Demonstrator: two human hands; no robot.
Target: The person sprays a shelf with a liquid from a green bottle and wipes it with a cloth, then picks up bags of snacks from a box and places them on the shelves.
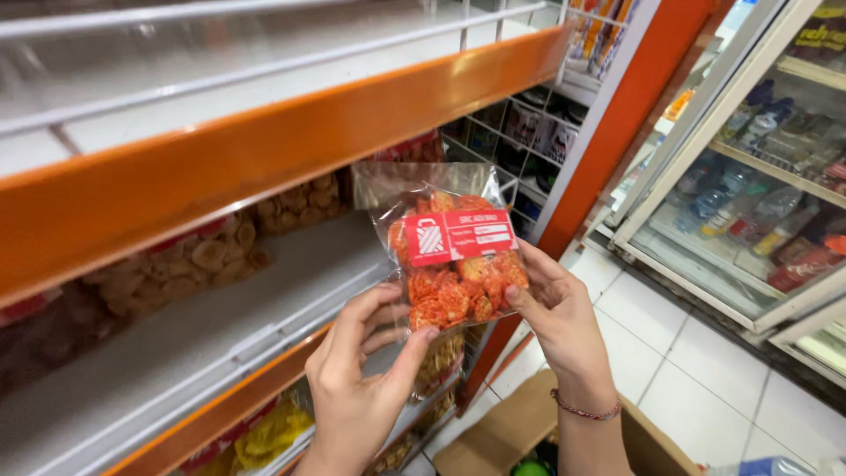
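Hands at shelf height | our left hand and right hand each keep a closed grip on a clear packet of red-orange crackers | held upright, label toward us, before the grey shelf | cardboard box below on tiled floor

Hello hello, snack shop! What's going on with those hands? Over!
Left hand and right hand both gripping clear bag of orange-red snacks. Bag held up before orange-edged shelf. Nothing between bag and shelf.
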